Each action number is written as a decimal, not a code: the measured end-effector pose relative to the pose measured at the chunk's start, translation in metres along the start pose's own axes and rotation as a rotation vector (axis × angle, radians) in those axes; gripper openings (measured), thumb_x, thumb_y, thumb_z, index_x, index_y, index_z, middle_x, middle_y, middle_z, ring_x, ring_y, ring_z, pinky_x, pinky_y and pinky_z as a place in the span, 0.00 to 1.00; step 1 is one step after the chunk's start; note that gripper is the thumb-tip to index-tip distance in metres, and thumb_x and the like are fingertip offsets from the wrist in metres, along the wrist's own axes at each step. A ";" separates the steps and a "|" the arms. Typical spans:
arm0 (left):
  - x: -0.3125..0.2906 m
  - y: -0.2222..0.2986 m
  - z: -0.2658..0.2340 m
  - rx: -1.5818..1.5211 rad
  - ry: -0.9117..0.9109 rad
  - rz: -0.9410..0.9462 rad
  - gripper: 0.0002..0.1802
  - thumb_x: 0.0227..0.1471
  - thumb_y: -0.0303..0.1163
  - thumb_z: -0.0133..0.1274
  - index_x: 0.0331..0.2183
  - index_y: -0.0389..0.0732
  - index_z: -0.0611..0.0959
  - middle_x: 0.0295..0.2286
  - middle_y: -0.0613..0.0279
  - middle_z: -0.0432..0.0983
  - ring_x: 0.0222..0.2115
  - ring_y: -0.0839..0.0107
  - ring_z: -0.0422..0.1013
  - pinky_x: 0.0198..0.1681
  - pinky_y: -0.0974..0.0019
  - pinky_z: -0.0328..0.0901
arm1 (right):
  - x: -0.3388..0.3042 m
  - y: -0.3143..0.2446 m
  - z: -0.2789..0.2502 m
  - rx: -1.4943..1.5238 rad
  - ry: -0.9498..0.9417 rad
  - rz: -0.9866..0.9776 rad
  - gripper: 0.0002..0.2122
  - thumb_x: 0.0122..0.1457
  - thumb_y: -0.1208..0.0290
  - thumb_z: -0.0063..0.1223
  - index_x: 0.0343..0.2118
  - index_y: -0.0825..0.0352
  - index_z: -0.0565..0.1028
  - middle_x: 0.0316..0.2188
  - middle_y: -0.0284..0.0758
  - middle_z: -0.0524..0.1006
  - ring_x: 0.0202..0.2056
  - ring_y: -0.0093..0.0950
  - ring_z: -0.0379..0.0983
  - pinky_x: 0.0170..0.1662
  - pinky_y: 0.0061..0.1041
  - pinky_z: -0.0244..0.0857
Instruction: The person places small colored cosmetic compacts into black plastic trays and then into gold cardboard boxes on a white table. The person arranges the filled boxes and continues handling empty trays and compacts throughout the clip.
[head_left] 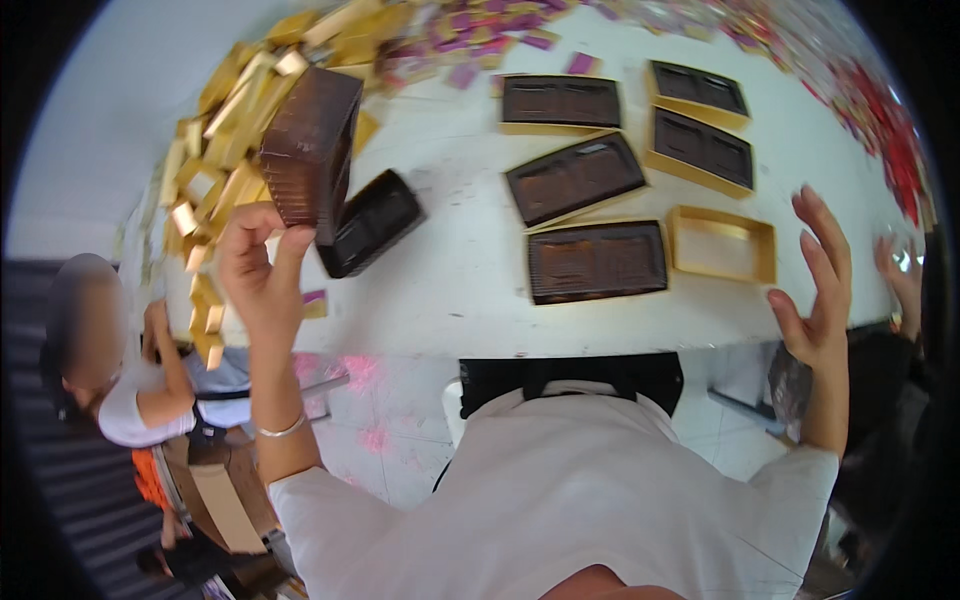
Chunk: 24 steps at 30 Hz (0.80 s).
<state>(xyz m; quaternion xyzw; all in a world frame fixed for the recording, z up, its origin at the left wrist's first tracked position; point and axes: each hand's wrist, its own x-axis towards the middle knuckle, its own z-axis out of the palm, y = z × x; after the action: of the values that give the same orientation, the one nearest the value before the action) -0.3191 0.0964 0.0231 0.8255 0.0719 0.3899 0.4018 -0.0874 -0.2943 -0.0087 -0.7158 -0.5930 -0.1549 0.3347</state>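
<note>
Left hand point(262, 275): grip pinched, thumb against fingers, on the lower end of a ribbed brown plastic piece point(312, 140), held tilted at the left of the tabletop point(455, 250). I cannot tell whether it is one tray or a nested stack. Behind it, a dark tray point(380, 222) lies at a slant; contact between the two unclear.

Right hand point(826, 300): grip released, fingers spread, just beside a gold box point(725, 245) whose floor shows. I count five more gold boxes point(560, 129) fitted with brown inserts point(597, 265), near the middle and right. Gold cartons point(235, 110) heap at far left.
</note>
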 end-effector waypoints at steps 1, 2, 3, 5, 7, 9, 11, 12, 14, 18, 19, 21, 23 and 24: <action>0.007 0.016 0.015 -0.178 -0.128 -0.058 0.07 0.47 0.22 0.55 0.31 0.37 0.74 0.28 0.67 0.73 0.29 0.80 0.67 0.35 0.77 0.62 | 0.004 -0.001 0.004 -0.011 0.073 -0.074 0.20 0.49 0.74 0.52 0.48 0.64 0.69 0.53 0.53 0.60 0.53 0.50 0.60 0.52 0.44 0.57; 0.016 0.032 0.035 -0.291 -0.288 -0.130 0.07 0.48 0.24 0.54 0.31 0.36 0.74 0.28 0.67 0.73 0.29 0.81 0.67 0.35 0.78 0.62 | 0.013 -0.002 0.005 -0.045 0.126 -0.203 0.21 0.48 0.74 0.53 0.48 0.62 0.69 0.54 0.53 0.59 0.52 0.50 0.61 0.52 0.42 0.59; 0.021 0.043 0.058 -0.398 -0.448 -0.196 0.07 0.50 0.26 0.53 0.32 0.36 0.74 0.28 0.68 0.73 0.29 0.81 0.67 0.35 0.78 0.62 | 0.019 -0.007 0.003 -0.084 0.114 -0.281 0.23 0.48 0.73 0.54 0.50 0.57 0.67 0.54 0.53 0.58 0.51 0.51 0.61 0.50 0.44 0.60; 0.032 0.058 0.105 -0.641 -0.785 -0.350 0.09 0.50 0.29 0.53 0.34 0.35 0.75 0.28 0.68 0.73 0.30 0.82 0.67 0.34 0.79 0.62 | 0.035 -0.018 -0.002 -0.174 0.070 -0.413 0.26 0.48 0.71 0.57 0.52 0.50 0.64 0.55 0.53 0.55 0.49 0.53 0.62 0.46 0.47 0.63; 0.044 0.073 0.152 -0.706 -1.036 -0.530 0.10 0.52 0.30 0.52 0.35 0.34 0.75 0.28 0.70 0.73 0.30 0.84 0.67 0.34 0.79 0.62 | 0.045 -0.025 -0.012 -0.250 0.005 -0.458 0.25 0.45 0.71 0.59 0.49 0.50 0.67 0.52 0.51 0.58 0.46 0.50 0.64 0.43 0.44 0.64; 0.053 0.079 0.183 -0.731 -1.111 -0.615 0.18 0.48 0.37 0.55 0.38 0.36 0.74 0.30 0.68 0.72 0.32 0.80 0.67 0.37 0.75 0.62 | 0.038 -0.027 -0.029 -0.261 -0.003 -0.334 0.22 0.39 0.72 0.59 0.43 0.56 0.73 0.46 0.46 0.66 0.42 0.43 0.66 0.41 0.37 0.64; 0.053 0.079 0.193 -0.466 -1.058 -0.364 0.25 0.45 0.42 0.58 0.41 0.36 0.73 0.33 0.64 0.71 0.35 0.76 0.67 0.40 0.71 0.63 | 0.035 -0.020 -0.043 -0.377 -0.021 -0.235 0.23 0.32 0.72 0.60 0.39 0.60 0.77 0.40 0.39 0.71 0.38 0.35 0.67 0.39 0.29 0.63; 0.051 0.076 0.198 -0.199 -0.954 -0.077 0.28 0.43 0.43 0.59 0.43 0.36 0.73 0.34 0.62 0.71 0.36 0.73 0.67 0.41 0.68 0.63 | 0.026 -0.012 -0.049 -0.423 -0.109 -0.118 0.25 0.30 0.72 0.60 0.40 0.60 0.77 0.40 0.38 0.71 0.39 0.34 0.66 0.41 0.30 0.61; 0.042 0.067 0.199 0.168 -0.853 0.290 0.38 0.36 0.49 0.61 0.47 0.37 0.71 0.38 0.54 0.69 0.37 0.62 0.65 0.43 0.61 0.60 | 0.006 0.004 -0.053 -0.459 -0.257 0.055 0.28 0.30 0.72 0.61 0.43 0.60 0.75 0.38 0.35 0.69 0.40 0.34 0.61 0.42 0.30 0.57; 0.013 0.057 0.210 0.475 -0.901 0.466 0.38 0.37 0.51 0.59 0.46 0.36 0.71 0.33 0.54 0.72 0.33 0.62 0.66 0.43 0.62 0.54 | -0.007 0.018 -0.033 -0.322 -0.291 0.158 0.27 0.34 0.70 0.62 0.45 0.61 0.73 0.35 0.36 0.68 0.34 0.34 0.61 0.39 0.29 0.57; 0.012 0.057 0.215 0.495 -0.929 0.437 0.37 0.38 0.50 0.59 0.46 0.35 0.71 0.31 0.55 0.72 0.33 0.62 0.66 0.44 0.62 0.55 | -0.005 0.019 -0.025 -0.306 -0.308 0.161 0.27 0.35 0.70 0.62 0.46 0.61 0.73 0.34 0.36 0.67 0.34 0.34 0.61 0.39 0.29 0.58; 0.010 0.058 0.225 0.532 -0.988 0.382 0.35 0.38 0.47 0.59 0.45 0.33 0.71 0.28 0.56 0.73 0.33 0.62 0.66 0.44 0.61 0.55 | -0.001 0.021 -0.009 -0.277 -0.340 0.170 0.27 0.37 0.69 0.62 0.47 0.61 0.71 0.33 0.36 0.67 0.34 0.34 0.61 0.39 0.29 0.58; 0.013 0.055 0.229 0.544 -0.946 0.369 0.31 0.37 0.43 0.59 0.41 0.33 0.72 0.24 0.57 0.73 0.31 0.62 0.68 0.43 0.62 0.55 | -0.002 0.021 -0.001 -0.243 -0.388 0.178 0.28 0.41 0.69 0.60 0.50 0.60 0.68 0.34 0.36 0.65 0.34 0.34 0.61 0.39 0.29 0.59; 0.014 0.054 0.228 0.537 -0.929 0.341 0.31 0.36 0.43 0.59 0.40 0.34 0.72 0.24 0.57 0.73 0.31 0.62 0.68 0.43 0.62 0.55 | -0.002 0.022 0.000 -0.218 -0.413 0.193 0.28 0.42 0.69 0.60 0.51 0.60 0.67 0.34 0.36 0.65 0.35 0.34 0.62 0.40 0.30 0.59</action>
<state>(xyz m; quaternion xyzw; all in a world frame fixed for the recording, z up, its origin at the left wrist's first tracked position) -0.1598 -0.0726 -0.0147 0.9837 -0.1501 0.0129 0.0983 -0.0669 -0.2973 -0.0160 -0.8173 -0.5577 -0.0357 0.1405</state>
